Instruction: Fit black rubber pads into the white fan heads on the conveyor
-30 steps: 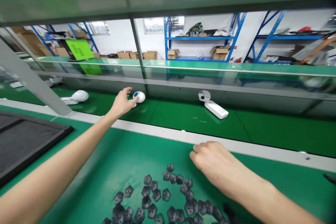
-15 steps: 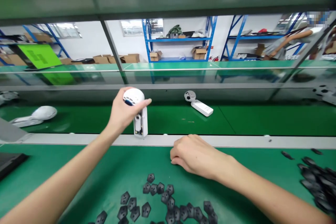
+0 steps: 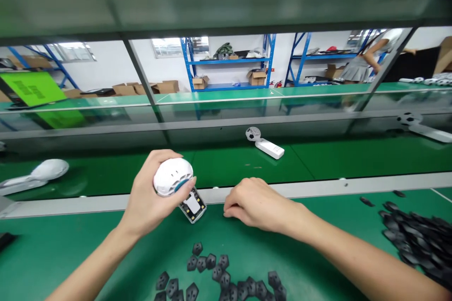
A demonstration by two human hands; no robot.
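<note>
My left hand (image 3: 144, 197) is wrapped round the white round head of a handheld fan (image 3: 173, 174). The fan is tilted, its handle pointing down to the right with a dark circuit board and a white block exposed. My right hand (image 3: 256, 204) hovers low over the green worktop, fingers curled together; anything between the fingertips is hidden. Below both hands lie several small black pentagon pieces (image 3: 211, 261), loosely spread. A larger heap of black pieces (image 3: 416, 235) sits at the right.
On the green conveyor (image 3: 219, 164) behind a pale rail (image 3: 300, 190) lie a white fan with a football-patterned head (image 3: 269, 147), another fan at right (image 3: 429, 131) and a white one at left (image 3: 49, 169). A person (image 3: 374, 56) stands beyond, near blue shelves (image 3: 229, 61).
My left hand has brought the fan down and nearer from above the conveyor, tilting it so the circuit board faces up. My right hand stays curled in nearly the same place. The view has shifted.
</note>
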